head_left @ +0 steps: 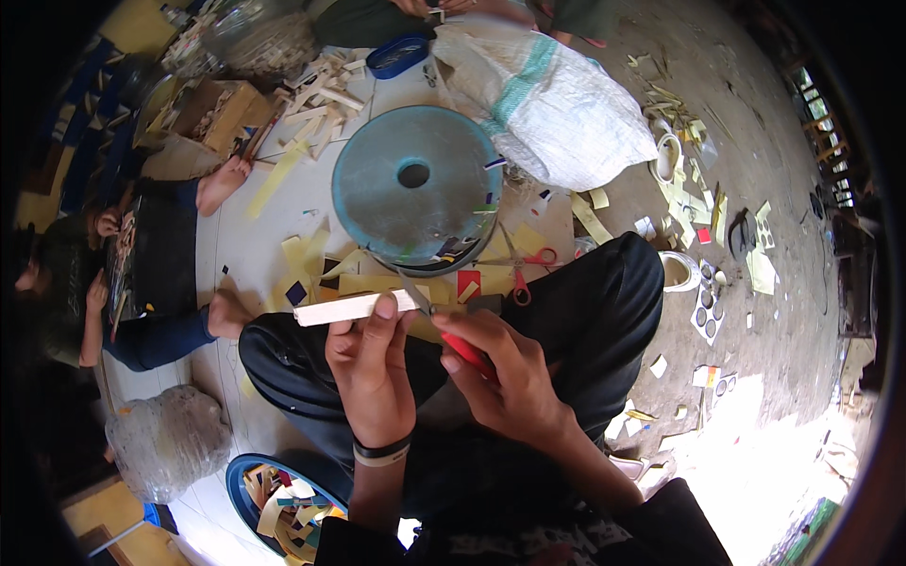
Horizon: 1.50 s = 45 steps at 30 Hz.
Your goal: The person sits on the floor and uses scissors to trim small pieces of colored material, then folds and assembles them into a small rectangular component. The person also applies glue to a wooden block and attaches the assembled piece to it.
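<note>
My left hand (371, 382) pinches a short, pale wooden block (344, 308) between thumb and fingers, above my crossed legs. In my right hand (510, 368) is a knife (469, 357) with a red handle, the fingers wrapped round it. Its grey blade lies against the right end of the block; I cannot tell whether it cuts in. Just beyond the hands, red-handled scissors (521, 286) lie among yellow paper scraps (363, 284). Past these stands a round teal drum-like piece (377, 170) with a hole in the middle of its top.
A white woven sack (585, 123) lies at the far right of the drum. Wood pieces (326, 94) are piled far left, near a blue oval basket (396, 57). A blue tub (247, 464) of scraps stands near left. Another person (156, 269) sits at left. Paper scraps litter the right floor.
</note>
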Each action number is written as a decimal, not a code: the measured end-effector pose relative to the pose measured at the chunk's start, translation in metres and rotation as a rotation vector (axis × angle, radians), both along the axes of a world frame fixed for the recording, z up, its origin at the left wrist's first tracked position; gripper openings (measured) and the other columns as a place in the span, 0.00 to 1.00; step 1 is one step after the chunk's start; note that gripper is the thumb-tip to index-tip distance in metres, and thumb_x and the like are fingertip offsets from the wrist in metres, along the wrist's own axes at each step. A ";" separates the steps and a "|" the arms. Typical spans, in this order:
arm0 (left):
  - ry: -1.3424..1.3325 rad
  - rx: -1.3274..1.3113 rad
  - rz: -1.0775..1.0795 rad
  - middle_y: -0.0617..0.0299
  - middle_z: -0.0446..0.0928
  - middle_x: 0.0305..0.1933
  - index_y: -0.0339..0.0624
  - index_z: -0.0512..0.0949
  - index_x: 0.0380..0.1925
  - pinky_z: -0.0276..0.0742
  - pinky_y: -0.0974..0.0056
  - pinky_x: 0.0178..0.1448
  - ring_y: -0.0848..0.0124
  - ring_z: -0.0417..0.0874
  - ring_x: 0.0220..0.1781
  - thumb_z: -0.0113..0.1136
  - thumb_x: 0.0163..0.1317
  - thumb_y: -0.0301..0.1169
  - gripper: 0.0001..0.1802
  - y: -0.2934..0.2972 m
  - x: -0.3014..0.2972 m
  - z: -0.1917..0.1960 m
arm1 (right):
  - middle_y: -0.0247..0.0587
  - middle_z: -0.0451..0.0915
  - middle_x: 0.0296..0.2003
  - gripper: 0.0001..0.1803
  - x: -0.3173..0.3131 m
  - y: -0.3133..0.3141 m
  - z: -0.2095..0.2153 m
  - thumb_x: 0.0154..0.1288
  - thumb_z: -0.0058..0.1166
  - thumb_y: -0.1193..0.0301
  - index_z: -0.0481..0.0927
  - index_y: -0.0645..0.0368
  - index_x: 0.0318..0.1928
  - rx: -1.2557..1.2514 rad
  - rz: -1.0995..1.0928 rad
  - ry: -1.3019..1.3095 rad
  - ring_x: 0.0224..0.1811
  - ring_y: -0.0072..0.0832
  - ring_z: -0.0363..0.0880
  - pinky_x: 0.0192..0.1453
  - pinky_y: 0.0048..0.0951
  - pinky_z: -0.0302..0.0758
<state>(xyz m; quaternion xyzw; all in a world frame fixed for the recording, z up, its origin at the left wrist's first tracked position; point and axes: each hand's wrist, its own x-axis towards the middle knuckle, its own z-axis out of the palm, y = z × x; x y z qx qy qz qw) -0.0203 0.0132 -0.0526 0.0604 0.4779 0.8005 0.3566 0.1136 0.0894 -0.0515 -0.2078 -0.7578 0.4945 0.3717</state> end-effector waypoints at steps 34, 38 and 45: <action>0.226 0.100 0.391 0.49 0.85 0.47 0.35 0.79 0.51 0.88 0.54 0.56 0.61 0.88 0.51 0.61 0.77 0.33 0.12 -0.050 -0.011 0.039 | 0.53 0.85 0.53 0.22 0.052 0.038 -0.011 0.67 0.61 0.83 0.79 0.66 0.61 0.177 -0.479 -0.133 0.52 0.39 0.86 0.58 0.36 0.81; 0.179 0.037 0.270 0.54 0.85 0.44 0.36 0.81 0.47 0.88 0.55 0.57 0.63 0.89 0.47 0.62 0.77 0.34 0.11 -0.044 -0.001 0.036 | 0.52 0.85 0.55 0.23 0.057 0.034 -0.010 0.65 0.62 0.83 0.79 0.65 0.61 0.095 -0.307 -0.184 0.56 0.40 0.86 0.60 0.37 0.80; -0.082 0.038 0.142 0.59 0.85 0.44 0.37 0.82 0.47 0.87 0.57 0.56 0.67 0.88 0.48 0.63 0.76 0.32 0.09 -0.034 0.020 0.029 | 0.26 0.72 0.27 0.27 0.018 0.000 0.012 0.61 0.72 0.78 0.80 0.61 0.62 -0.486 0.017 0.081 0.28 0.12 0.68 0.34 0.18 0.64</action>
